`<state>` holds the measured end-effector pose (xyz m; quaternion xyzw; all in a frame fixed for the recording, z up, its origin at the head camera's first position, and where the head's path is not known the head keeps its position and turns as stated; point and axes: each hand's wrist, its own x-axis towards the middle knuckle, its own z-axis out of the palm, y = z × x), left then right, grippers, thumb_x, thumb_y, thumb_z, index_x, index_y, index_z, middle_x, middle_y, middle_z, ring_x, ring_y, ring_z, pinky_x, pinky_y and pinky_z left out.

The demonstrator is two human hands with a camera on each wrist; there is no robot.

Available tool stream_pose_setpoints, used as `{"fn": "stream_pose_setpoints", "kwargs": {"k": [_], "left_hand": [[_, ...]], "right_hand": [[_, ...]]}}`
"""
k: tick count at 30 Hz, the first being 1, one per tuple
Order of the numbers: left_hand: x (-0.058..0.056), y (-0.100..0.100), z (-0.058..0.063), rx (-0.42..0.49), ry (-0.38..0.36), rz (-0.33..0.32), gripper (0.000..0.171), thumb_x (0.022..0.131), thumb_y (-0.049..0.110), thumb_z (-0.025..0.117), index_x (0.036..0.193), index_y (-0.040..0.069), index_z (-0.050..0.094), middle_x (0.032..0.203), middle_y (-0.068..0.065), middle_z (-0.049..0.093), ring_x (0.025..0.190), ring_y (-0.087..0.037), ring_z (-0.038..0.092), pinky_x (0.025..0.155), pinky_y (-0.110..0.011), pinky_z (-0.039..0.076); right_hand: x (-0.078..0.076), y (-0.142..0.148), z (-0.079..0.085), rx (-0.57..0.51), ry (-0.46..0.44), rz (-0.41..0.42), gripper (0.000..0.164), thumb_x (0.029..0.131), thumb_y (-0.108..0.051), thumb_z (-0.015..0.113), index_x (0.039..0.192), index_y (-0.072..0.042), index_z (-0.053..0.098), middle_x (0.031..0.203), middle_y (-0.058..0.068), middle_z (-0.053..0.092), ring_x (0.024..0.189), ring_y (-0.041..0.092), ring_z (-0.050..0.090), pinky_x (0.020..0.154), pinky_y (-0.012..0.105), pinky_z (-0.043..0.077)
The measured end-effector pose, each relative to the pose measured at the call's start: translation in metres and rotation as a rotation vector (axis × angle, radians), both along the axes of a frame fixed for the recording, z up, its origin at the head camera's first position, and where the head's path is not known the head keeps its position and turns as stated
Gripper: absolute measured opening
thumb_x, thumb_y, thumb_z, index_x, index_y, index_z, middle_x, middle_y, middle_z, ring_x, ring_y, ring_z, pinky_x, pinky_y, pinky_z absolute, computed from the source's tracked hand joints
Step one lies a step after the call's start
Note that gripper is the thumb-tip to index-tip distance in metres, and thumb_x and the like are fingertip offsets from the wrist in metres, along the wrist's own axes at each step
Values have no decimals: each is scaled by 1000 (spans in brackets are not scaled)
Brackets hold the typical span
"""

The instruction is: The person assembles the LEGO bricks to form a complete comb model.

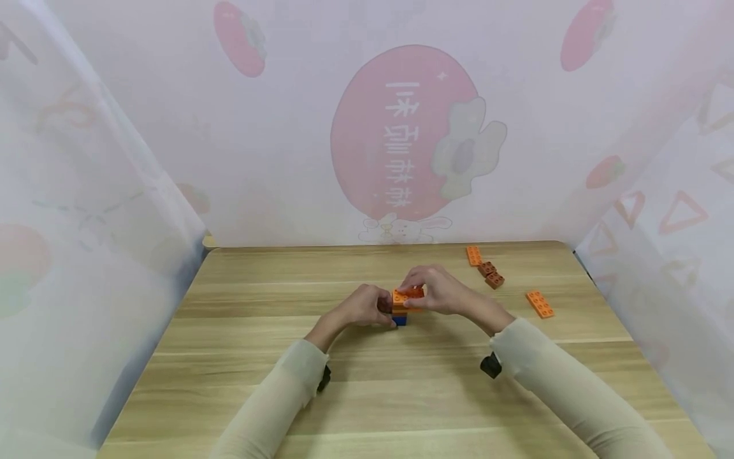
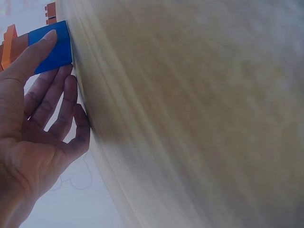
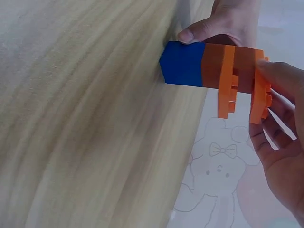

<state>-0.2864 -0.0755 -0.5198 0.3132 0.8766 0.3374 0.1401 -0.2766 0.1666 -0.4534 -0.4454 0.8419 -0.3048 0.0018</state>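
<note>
A small tower of toy building bricks stands on the table between the two hands. At its bottom is a blue brick (image 3: 183, 64), followed upward by a brown brick (image 3: 212, 65), an orange plate (image 3: 226, 85) and a second brown brick (image 3: 244, 71). Another orange plate (image 3: 258, 99) forms the top, with both plates jutting out to the same side. The left hand (image 1: 362, 306) grips the blue brick low down, its thumb pressed on one face in the left wrist view. From the other side, the right hand (image 1: 436, 290) pinches the top orange plate between thumb and fingers.
On the right of the wooden table (image 1: 275, 382) lie a loose orange plate (image 1: 540, 305), another orange plate (image 1: 473, 255) near the back edge, and two brown bricks (image 1: 494, 280) beside it. Printed white curtains (image 1: 287, 159) surround the table's back and sides.
</note>
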Motion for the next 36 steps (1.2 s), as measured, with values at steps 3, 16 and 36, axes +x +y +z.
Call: {"fn": "stream_pose_setpoints", "kwargs": {"k": [3,16,36], "left_hand": [[0,0,1,1,-1,2,22,82,19,94,93,12,76,87,6,75,78,-6,68,76,-25,57],[-1,0,3,-2,13,7,23,82,18,94,95,11,77,89,5,76,79,-6,68,77,-26,57],[4,1,2,-29,38,20,25,80,21,95,94,12,76,88,5,75,78,-5,66,75,-25,56]], "right_hand": [[1,1,-1,-8,-3,-8,24,90,-10,86,114,-6,82,108,3,77,101,19,72,90,40,60],[-4,7,-12,-107,16,21,26,92,-15,84,117,-9,80,116,3,77,107,20,71,87,40,60],[-7,50,0,-106,8,-80,36,90,-18,87,124,-10,77,126,7,75,106,25,72,88,49,60]]}}
